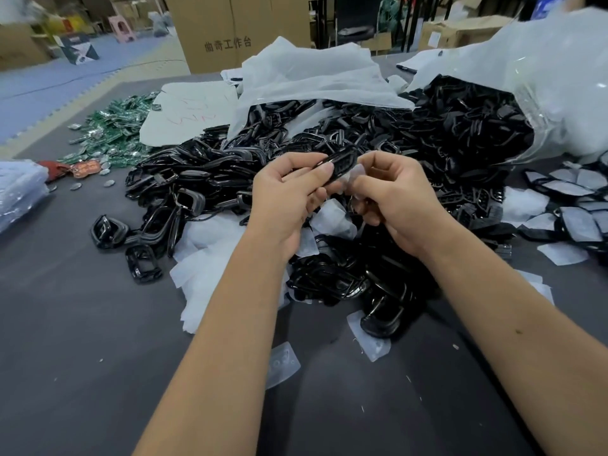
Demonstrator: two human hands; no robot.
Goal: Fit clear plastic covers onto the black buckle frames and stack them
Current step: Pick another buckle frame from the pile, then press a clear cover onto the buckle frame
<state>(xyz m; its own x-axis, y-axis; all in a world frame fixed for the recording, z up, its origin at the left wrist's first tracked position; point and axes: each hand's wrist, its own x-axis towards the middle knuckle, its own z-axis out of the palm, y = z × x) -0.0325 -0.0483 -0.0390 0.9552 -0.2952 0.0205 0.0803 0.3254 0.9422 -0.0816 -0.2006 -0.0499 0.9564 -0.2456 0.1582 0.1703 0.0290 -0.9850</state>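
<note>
My left hand (289,195) grips a black buckle frame (342,161), held up above the heap. My right hand (394,195) pinches a clear plastic cover (357,176) against the frame's right side. A large heap of loose black buckle frames (329,139) spreads across the grey table in front of me. Loose clear covers (332,218) lie under and beside my hands. Frames with covers fitted (569,192) lie in a pile at the right edge.
A torn clear bag (559,77) spills black frames at the back right. White sheets (312,74) cover the heap's rear. Green packets (112,130) lie at the back left, a stack of clear bags (19,189) at the far left. Cardboard boxes (230,28) stand behind the table.
</note>
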